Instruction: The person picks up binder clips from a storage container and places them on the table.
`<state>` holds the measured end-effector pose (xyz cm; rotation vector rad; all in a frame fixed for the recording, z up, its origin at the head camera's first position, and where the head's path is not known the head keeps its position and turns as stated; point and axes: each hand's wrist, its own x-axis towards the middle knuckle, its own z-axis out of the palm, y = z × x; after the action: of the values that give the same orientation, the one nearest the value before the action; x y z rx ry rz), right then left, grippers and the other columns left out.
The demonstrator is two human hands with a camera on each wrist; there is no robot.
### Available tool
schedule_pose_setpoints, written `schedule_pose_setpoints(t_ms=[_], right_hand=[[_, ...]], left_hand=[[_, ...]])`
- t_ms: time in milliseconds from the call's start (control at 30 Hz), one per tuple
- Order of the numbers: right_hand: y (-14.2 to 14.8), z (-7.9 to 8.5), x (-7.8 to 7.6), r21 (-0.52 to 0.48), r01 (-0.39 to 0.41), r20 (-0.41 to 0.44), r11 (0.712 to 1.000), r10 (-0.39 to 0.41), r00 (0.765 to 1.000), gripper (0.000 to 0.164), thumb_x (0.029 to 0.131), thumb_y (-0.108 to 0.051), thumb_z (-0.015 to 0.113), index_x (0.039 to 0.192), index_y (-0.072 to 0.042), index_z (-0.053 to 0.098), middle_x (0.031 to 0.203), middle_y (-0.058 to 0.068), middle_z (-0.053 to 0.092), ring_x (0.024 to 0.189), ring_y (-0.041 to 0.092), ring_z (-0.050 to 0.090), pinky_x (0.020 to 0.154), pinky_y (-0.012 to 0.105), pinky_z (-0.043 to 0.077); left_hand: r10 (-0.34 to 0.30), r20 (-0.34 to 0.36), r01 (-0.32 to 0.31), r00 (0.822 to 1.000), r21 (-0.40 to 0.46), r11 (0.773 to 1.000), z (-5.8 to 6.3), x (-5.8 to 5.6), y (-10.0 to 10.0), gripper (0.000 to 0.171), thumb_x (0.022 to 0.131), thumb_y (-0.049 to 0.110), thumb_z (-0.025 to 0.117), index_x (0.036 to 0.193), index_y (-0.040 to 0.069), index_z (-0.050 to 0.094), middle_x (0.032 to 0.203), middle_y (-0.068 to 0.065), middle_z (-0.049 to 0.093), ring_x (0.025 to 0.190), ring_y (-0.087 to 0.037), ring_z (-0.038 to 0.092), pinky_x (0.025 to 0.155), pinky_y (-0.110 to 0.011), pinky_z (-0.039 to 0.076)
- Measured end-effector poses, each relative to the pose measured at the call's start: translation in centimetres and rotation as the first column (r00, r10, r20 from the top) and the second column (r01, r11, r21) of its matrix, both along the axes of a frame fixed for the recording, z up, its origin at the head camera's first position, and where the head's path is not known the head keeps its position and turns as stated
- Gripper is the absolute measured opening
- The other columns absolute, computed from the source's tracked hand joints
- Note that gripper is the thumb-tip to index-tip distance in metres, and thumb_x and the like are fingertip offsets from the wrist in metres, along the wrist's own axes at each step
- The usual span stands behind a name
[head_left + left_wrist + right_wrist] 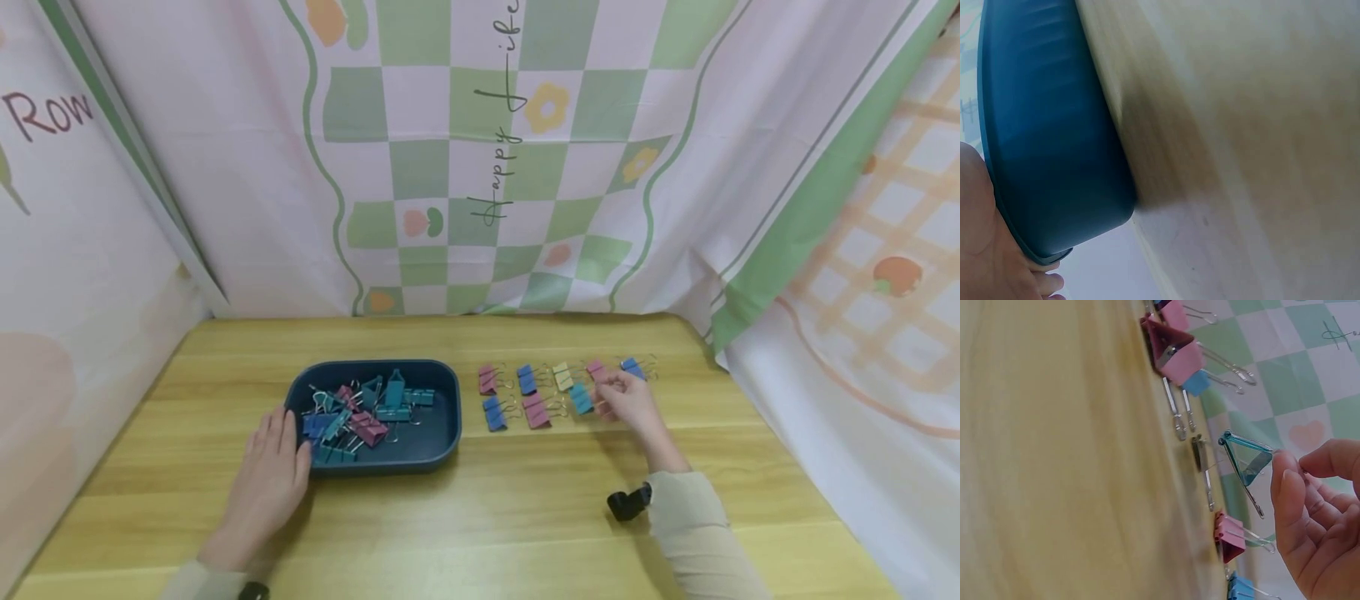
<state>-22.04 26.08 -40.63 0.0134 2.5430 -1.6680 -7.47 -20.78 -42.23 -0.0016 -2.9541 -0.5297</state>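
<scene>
Right of the blue tray [431, 446], your right hand [632, 406] pinches a teal binder clip [581, 399]. It's likely light, hard and springy, so hold its wire handle. Your left hand [272, 468] lies with straight fingers along the tray's left edge.

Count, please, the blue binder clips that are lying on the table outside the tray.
3: one blue clip at the near row's left end, another blue clip second from left in the far row, a third blue clip at that row's right end.
</scene>
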Motion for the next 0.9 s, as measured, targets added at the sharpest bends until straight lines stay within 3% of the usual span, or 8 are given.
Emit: schedule_pose_setpoints(t_ms=[433, 900], right_hand=[[0.1, -1.4, -0.1, -0.002, -0.003, 0.069, 1.0, 0.003, 0.998, 0.028, 0.091, -0.003, 0.047, 0.114, 0.013, 0.045, 0.088, 0.022, 0.063, 0.065, 0.021, 0.061, 0.059, 0.033, 0.055], [0.6, -1.6, -0.1, 0.008, -0.013, 0.125, 1.0, 0.012, 0.992, 0.032, 0.092, -0.006, 0.047, 0.12, 0.01, 0.043, 0.082, 0.014, 0.063, 0.064, 0.018, 0.059, 0.057, 0.028, 0.053]], left_hand=[[0.0, 0.018, 0.0, 1.0, -0.001, 1.0, -0.1, -0.1, -0.2, 0.058, 0.1, 0.026, 0.029, 0.138, -0.017, 0.018, 0.145, -0.034, 0.011, 0.132, -0.047, 0.009, 0.106, -0.055, 0.008], [-0.003, 0.017, 0.003, 1.0, -0.009, 1.0, 0.1, -0.1, -0.1, 0.058, 0.1, 0.026, 0.029, 0.138, -0.017, 0.019, 0.144, -0.034, 0.012, 0.132, -0.048, 0.01, 0.106, -0.056, 0.01]])
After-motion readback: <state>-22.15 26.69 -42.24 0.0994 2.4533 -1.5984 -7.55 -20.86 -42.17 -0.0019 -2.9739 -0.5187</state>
